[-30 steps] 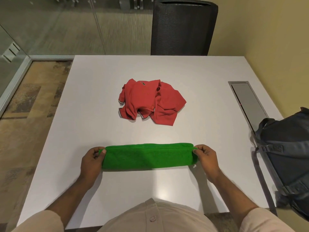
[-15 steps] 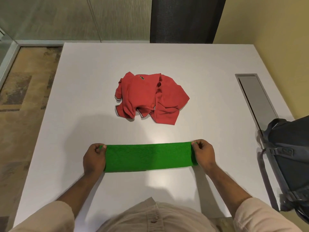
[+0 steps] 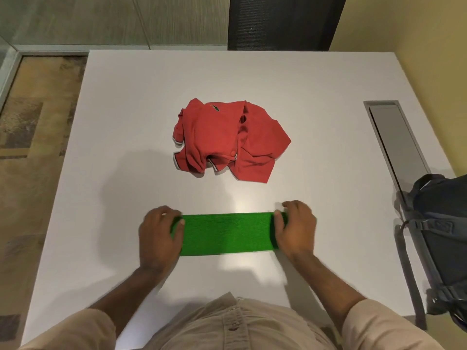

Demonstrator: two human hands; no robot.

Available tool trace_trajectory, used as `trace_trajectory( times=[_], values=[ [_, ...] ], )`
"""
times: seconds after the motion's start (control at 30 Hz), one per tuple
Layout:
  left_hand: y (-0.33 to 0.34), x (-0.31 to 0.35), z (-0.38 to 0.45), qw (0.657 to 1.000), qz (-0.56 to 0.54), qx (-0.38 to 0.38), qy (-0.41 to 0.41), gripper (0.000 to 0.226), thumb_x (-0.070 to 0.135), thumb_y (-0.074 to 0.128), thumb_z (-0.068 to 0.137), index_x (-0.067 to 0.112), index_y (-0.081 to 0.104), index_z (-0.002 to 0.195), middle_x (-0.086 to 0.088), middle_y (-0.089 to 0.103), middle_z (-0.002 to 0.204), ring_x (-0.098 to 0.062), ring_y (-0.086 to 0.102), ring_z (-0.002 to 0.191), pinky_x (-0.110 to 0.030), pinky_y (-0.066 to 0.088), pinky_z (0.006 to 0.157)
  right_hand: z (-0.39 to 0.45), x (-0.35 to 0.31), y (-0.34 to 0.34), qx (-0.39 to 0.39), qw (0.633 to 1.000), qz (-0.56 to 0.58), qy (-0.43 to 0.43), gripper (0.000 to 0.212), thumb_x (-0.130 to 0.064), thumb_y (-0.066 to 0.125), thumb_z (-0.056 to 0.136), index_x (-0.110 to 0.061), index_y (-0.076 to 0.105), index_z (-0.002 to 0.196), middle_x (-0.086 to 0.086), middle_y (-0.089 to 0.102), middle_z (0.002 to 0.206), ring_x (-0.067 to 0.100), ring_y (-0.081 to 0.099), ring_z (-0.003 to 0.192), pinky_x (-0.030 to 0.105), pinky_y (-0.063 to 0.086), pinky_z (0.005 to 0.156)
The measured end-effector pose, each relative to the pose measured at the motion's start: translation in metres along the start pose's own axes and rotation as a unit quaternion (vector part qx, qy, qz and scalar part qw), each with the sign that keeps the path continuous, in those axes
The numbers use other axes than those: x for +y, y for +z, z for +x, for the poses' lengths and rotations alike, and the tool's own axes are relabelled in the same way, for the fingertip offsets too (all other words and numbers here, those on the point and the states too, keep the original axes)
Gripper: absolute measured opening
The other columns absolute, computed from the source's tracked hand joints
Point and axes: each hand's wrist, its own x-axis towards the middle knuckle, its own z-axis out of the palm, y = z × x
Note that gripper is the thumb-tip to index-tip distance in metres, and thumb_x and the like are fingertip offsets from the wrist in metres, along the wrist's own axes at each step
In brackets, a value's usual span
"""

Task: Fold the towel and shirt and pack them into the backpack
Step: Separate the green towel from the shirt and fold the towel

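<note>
I had the towel [image 3: 227, 233] lying as a long green band across the near part of the table [image 3: 131, 122], already folded into a strip. My left hand [image 3: 159, 236] lay over its left end and my right hand [image 3: 295, 229] over its right end, each thumb on top of the cloth and the fingers curled around the edge, so both hands were grasping the towel rather than resting beside it.

The shirt [image 3: 227, 140] sat crumpled in a red heap at the middle of the table, well apart from the towel and not yet folded. The backpack [image 3: 444, 238] stood at the table's right edge, near my right hand but not touching it; I could not tell whether its top was open.

I judged myself to be midway through the towel fold, with the shirt and all the packing still to come. The next move, as I saw it, called for lifting one end and carrying it across to the other, keeping the edges lined up so the strip closed into a compact block that would slide into the backpack.
</note>
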Motion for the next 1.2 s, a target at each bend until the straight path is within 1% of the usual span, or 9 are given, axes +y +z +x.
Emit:
trace_trajectory(
  times=[0.1,0.2,0.4,0.53,0.7,0.9,1.0,1.1,1.2],
  values=[
    [0.016,0.022,-0.011,0.992,-0.016,-0.068,0.103,0.032,0.032,0.053,0.093,0.015,0.072,0.112,-0.003,0.063,0.122,-0.026,0.053,0.12,-0.04,0.042,0.1,-0.017,-0.027,0.017,-0.084,0.987,0.016,-0.139,0.032,-0.026,0.059,0.091,-0.009,0.063,0.117,0.014,0.06,0.124,0.033,0.051,0.119,0.042,0.043,0.098],
    [0.039,0.031,-0.023,0.978,0.033,-0.142,0.147,0.045,0.042,0.047,0.097,0.018,0.061,0.132,-0.002,0.052,0.145,-0.027,0.04,0.138,-0.041,0.031,0.111,-0.034,-0.045,0.041,-0.19,0.955,-0.027,-0.227,0.049,-0.04,0.049,0.096,-0.012,0.052,0.136,0.012,0.046,0.148,0.034,0.035,0.141,0.047,0.033,0.113],
    [0.045,0.01,-0.028,0.964,0.099,-0.211,0.125,0.073,0.066,0.032,0.096,0.024,0.025,0.155,0.002,0.017,0.164,-0.023,0.014,0.151,-0.04,0.008,0.122,-0.04,-0.027,0.054,-0.262,0.933,-0.103,-0.225,0.078,-0.069,0.03,0.095,-0.022,0.02,0.156,0.007,0.013,0.164,0.026,0.002,0.152,0.048,0.008,0.123],
    [0.032,-0.013,-0.026,0.965,0.115,-0.217,0.095,0.082,0.072,0.03,0.093,0.026,0.014,0.158,0.005,0.006,0.166,-0.02,0.002,0.153,-0.041,0.005,0.123,-0.034,0.0,0.042,-0.259,0.941,-0.132,-0.171,0.09,-0.081,0.026,0.088,-0.024,0.013,0.157,0.005,0.005,0.165,0.025,-0.002,0.152,0.048,0.005,0.12],
    [0.015,-0.045,-0.025,0.953,0.124,-0.243,0.134,0.092,0.078,0.034,0.088,0.025,0.01,0.158,0.006,0.003,0.166,-0.018,0.0,0.153,-0.044,0.006,0.123,-0.03,0.042,0.017,-0.247,0.948,-0.158,-0.122,0.105,-0.089,0.029,0.08,-0.02,0.016,0.157,0.007,0.011,0.164,0.027,0.005,0.152,0.051,0.007,0.12],
    [0.001,-0.062,-0.015,0.938,0.127,-0.261,0.188,0.1,0.081,0.041,0.082,0.022,0.013,0.158,0.005,0.007,0.166,-0.019,0.008,0.153,-0.04,0.009,0.122,-0.025,0.063,0.003,-0.28,0.938,-0.169,-0.115,0.116,-0.096,0.026,0.072,-0.023,-0.001,0.157,0.001,-0.008,0.164,0.025,-0.008,0.152,0.047,-0.005,0.12],
    [-0.002,-0.061,-0.017,0.938,0.142,-0.225,0.225,0.09,0.073,0.043,0.087,0.022,0.019,0.157,0.0,0.01,0.166,-0.026,0.012,0.152,-0.044,0.013,0.121,-0.024,0.06,0.003,-0.272,0.941,-0.163,-0.12,0.116,-0.095,0.03,0.072,-0.021,0.003,0.158,0.001,-0.006,0.163,0.026,-0.006,0.152,0.049,-0.005,0.118],
    [-0.007,-0.059,-0.029,0.935,0.137,-0.163,0.283,0.062,0.054,0.047,0.094,0.019,0.048,0.146,-0.008,0.041,0.154,-0.034,0.038,0.141,-0.048,0.029,0.115,-0.026,0.061,0.001,-0.243,0.947,-0.135,-0.159,0.108,-0.085,0.043,0.078,-0.015,0.017,0.156,0.0,0.01,0.163,0.022,0.006,0.151,0.045,0.003,0.118],
    [-0.007,-0.068,-0.042,0.94,0.126,-0.136,0.288,0.044,0.039,0.046,0.095,0.014,0.064,0.126,-0.009,0.06,0.125,-0.033,0.058,0.115,-0.042,0.039,0.104,-0.033,0.062,-0.003,-0.178,0.945,-0.119,-0.246,0.073,-0.061,0.05,0.086,-0.015,0.046,0.143,0.005,0.041,0.153,0.024,0.03,0.144,0.043,0.02,0.114]
  ],
)
